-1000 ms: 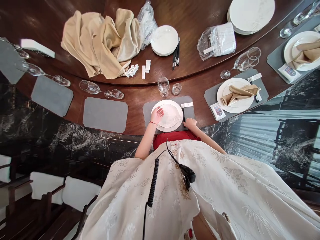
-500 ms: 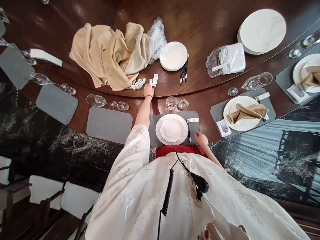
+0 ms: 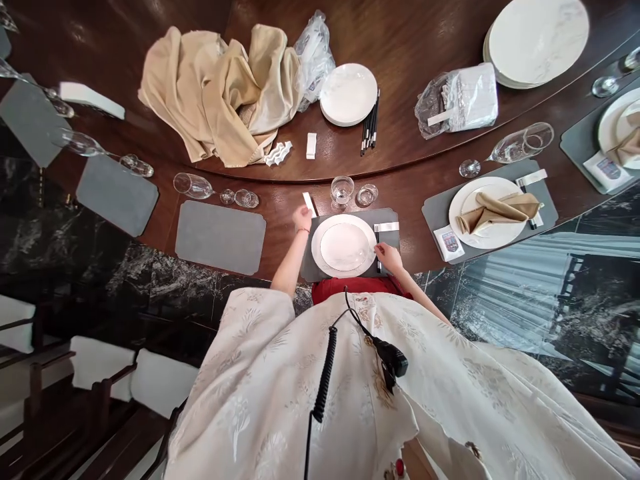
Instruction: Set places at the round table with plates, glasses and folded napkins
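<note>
My left hand (image 3: 303, 218), slightly blurred, is closed on a narrow white strip (image 3: 309, 202), left of the place setting. My right hand (image 3: 389, 257) has its fingertips pinched over a pair of black chopsticks (image 3: 379, 265) at the right rim of the white plates (image 3: 345, 245); the hand hides their middle. The chopsticks' upper ends lie by a white rest (image 3: 387, 227) on the grey placemat (image 3: 325, 273). Two small glasses, a stemmed one (image 3: 343, 192) and a tumbler (image 3: 367, 195), stand above the plates. Another white strip (image 3: 311, 146) lies on the raised table part.
Beige cloths (image 3: 215, 100), a plastic bag (image 3: 315, 57), stacked small plates (image 3: 349, 93) and black chopsticks (image 3: 370, 123) lie farther back. A wrapped packet (image 3: 470, 100) and large plates (image 3: 537, 40) are back right. A folded-napkin setting (image 3: 495, 217) is right; a grey placemat (image 3: 220, 237) is left.
My left hand has drawn back toward me from the raised part, bringing one white strip along. My right hand has moved left from the placemat's edge onto the chopsticks.
</note>
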The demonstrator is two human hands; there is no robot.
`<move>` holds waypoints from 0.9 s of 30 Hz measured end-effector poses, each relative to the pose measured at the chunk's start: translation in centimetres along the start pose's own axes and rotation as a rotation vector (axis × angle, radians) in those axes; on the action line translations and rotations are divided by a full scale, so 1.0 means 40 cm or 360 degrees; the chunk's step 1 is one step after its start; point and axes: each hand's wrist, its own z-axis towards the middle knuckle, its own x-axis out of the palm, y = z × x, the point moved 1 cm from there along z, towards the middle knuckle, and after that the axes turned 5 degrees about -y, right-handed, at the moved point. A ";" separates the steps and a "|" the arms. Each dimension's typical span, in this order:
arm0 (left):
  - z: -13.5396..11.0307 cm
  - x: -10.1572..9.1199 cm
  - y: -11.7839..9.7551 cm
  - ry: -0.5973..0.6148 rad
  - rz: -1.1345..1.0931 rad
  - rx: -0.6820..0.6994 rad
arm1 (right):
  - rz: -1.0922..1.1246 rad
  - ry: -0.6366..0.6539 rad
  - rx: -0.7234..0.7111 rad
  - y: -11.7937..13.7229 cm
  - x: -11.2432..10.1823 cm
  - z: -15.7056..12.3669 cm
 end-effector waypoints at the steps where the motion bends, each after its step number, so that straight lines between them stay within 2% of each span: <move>1: -0.074 0.010 0.042 0.0065 -0.0091 -0.0098 | 0.0060 -0.0013 -0.0009 0.014 0.011 0.000; 3: -0.223 0.038 0.116 0.0291 -0.0253 -0.0260 | 0.0240 -0.0013 0.0014 0.037 0.036 0.000; 5: -0.349 0.069 0.164 0.0597 -0.0336 -0.0373 | 0.0454 0.0018 0.0053 0.046 0.060 0.000; 8: -0.454 0.097 0.187 0.1024 -0.0342 -0.0435 | 0.0669 0.0077 0.0066 0.026 0.079 0.002; 10: -0.474 0.101 0.180 0.1188 -0.0325 -0.0441 | 0.0753 0.0125 0.0043 -0.007 0.077 0.007; 12: -0.473 0.097 0.171 0.1245 -0.0289 -0.0455 | 0.0783 0.0137 0.0037 -0.050 0.067 0.014; 14: -0.469 0.089 0.165 0.1193 -0.0230 -0.0471 | 0.0666 0.0059 0.0092 -0.097 0.053 0.024; 17: -0.472 0.075 0.168 0.1042 -0.0182 -0.0473 | 0.0250 -0.0075 0.0224 -0.158 0.035 0.039; 20: -0.475 0.061 0.179 0.0977 -0.0202 -0.0490 | -0.0069 -0.0015 0.0309 -0.197 0.035 0.045; 23: -0.470 0.048 0.187 0.0968 -0.0230 -0.0473 | -0.0087 0.0074 0.0298 -0.213 0.049 0.046; 27: -0.467 0.035 0.196 0.0917 -0.0200 -0.0461 | -0.0018 0.0049 0.0245 -0.216 0.067 0.049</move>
